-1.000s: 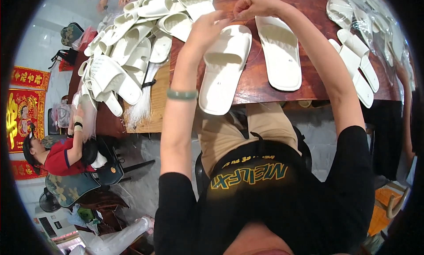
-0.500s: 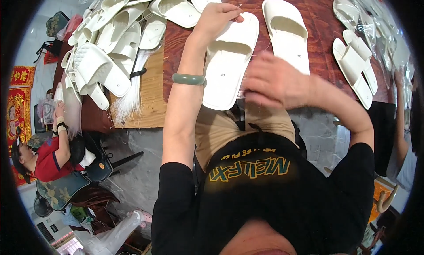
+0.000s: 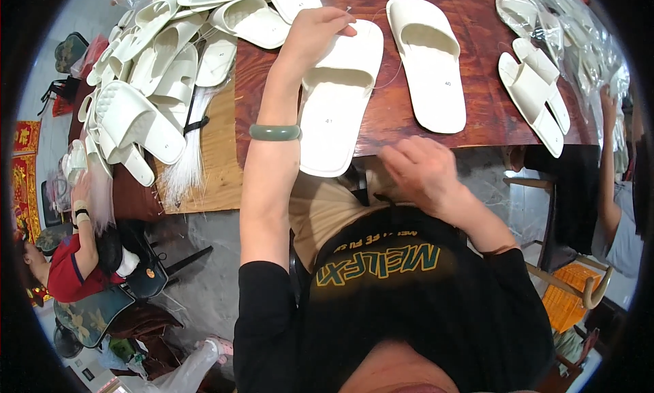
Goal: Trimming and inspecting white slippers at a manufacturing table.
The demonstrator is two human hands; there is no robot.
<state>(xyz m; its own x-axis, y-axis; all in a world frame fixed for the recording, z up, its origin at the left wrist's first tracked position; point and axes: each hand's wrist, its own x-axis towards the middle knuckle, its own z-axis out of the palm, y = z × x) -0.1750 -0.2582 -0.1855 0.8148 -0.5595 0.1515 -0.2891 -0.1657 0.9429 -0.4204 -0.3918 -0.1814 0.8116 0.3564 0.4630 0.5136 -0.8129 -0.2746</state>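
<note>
My left hand (image 3: pixel 317 37) lies over the toe end of a white slipper (image 3: pixel 327 124), its fingers pinched on a thin clear strand with a small white tip. From there the strand (image 3: pixel 400 67) loops out to the right and back to the slipper's strap. The slipper's heel sticks out past the table's near edge. A second white slipper (image 3: pixel 436 93) lies sole down to the right, apart from the first. My right hand (image 3: pixel 424 169) is just off the near edge, below the two slippers, with curled fingers; I see nothing clearly in them.
White slippers (image 3: pixel 139 114) pile up at left beside a bundle of white strands (image 3: pixel 194 154) on a wooden board (image 3: pixel 221 134). Another pair (image 3: pixel 535 93) lies at right, near plastic-wrapped slippers (image 3: pixel 579 45). A person in red (image 3: pixel 71 267) works at left; another person's arm (image 3: pixel 608 154) shows at right.
My right hand has moved down and toward me, from between the two slippers to off the table's edge, uncovering the second slipper's heel. My left hand keeps its place at the toe.
</note>
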